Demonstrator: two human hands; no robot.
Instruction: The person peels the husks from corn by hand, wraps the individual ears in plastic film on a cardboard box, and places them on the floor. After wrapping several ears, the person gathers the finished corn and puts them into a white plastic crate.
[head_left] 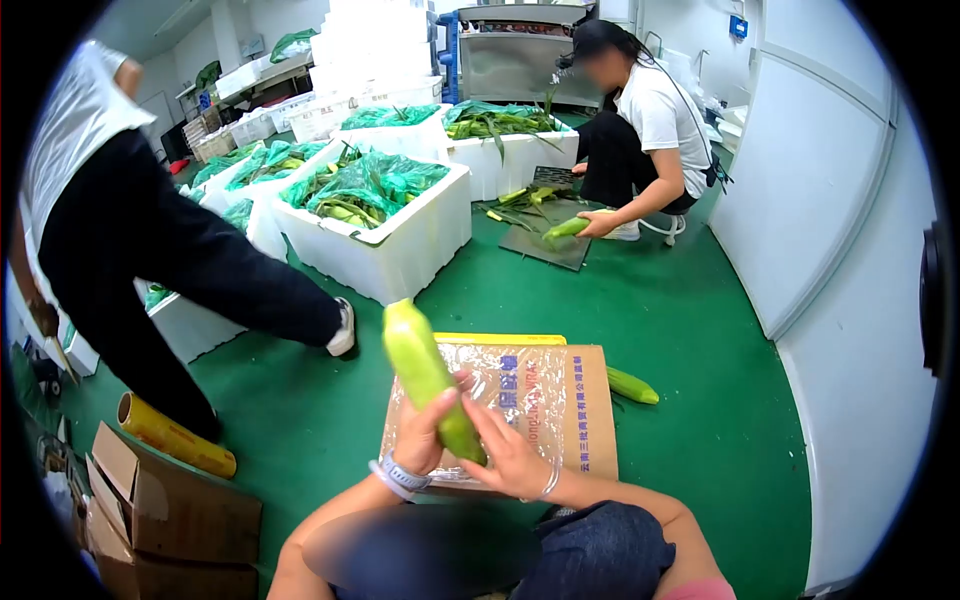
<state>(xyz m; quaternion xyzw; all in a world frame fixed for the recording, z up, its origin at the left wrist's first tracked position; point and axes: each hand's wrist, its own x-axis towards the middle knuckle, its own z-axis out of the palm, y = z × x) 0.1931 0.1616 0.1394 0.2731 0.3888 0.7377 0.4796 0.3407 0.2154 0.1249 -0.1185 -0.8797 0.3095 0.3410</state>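
Note:
A pale green ear of corn (pixel 418 360) in its husk is held up, tilted, in front of me. My left hand (pixel 420 440) is closed round its lower part, with a pale watch band on the wrist. My right hand (pixel 515 455) grips the lower end from the other side, fingers along the husk. Beneath both hands lies a cardboard box (pixel 592 400) with printed lettering, its top partly covered by clear plastic film (pixel 480 365). Another green ear of corn (pixel 632 387) lies on the floor at the box's right side.
White foam boxes (pixel 425 240) of corn and green plastic stand ahead. A crouching person (pixel 665 130) holds an ear over a dark board (pixel 550 245). Another person (pixel 130 200) stands at left, near a yellow roll (pixel 175 435) and open carton (pixel 190 510). A white panel (pixel 800 180) borders the right.

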